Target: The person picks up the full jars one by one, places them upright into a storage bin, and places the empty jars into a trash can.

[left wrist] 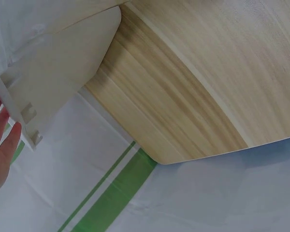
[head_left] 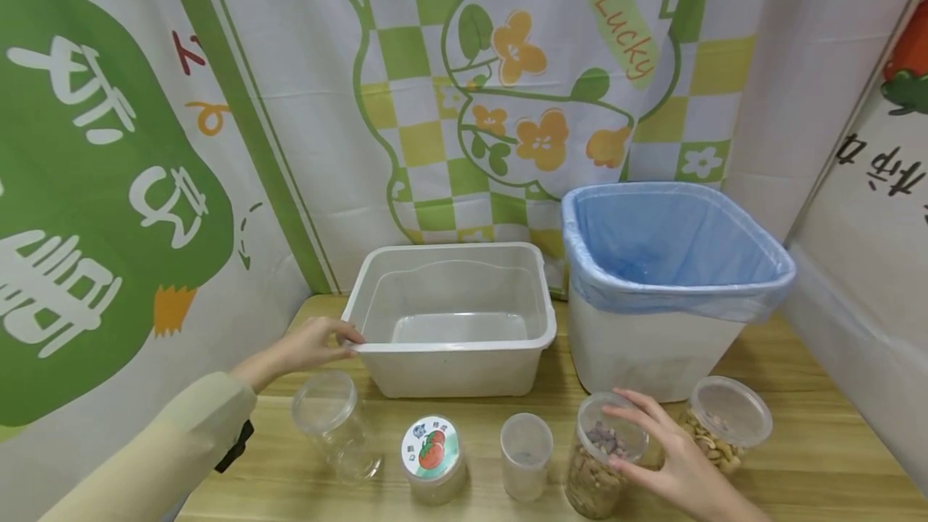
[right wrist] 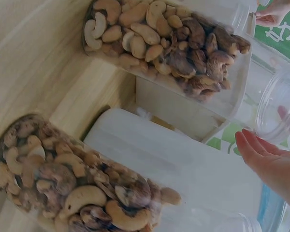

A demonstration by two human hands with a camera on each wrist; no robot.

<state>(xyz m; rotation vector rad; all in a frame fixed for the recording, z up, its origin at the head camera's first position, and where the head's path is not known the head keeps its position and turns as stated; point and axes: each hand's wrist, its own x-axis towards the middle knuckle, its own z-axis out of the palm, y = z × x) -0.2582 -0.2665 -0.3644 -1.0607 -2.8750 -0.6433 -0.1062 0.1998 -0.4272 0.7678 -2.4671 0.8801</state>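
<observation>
My left hand (head_left: 319, 342) holds the left front corner of a white plastic tub (head_left: 457, 369), fingers at its rim. In the left wrist view its fingers (left wrist: 9, 140) lie against the rim's edge. My right hand (head_left: 670, 453) grips the mouth of a clear jar (head_left: 594, 482) part filled with nuts, thumb and fingers on different sides. In the right wrist view the jar's threaded neck (right wrist: 275, 106) is beside the fingertips (right wrist: 241, 137). A second jar of cashews (head_left: 710, 441) stands to the right of this hand.
A clear jar (head_left: 341, 433), a jar with a tomato-printed lid (head_left: 433, 457) and a translucent cup (head_left: 526, 457) stand along the front of the wooden table (head_left: 268, 457). Behind my right hand is a white bin (head_left: 631, 345) with a blue liner (head_left: 674, 232). Printed curtains (head_left: 304, 47) hang around.
</observation>
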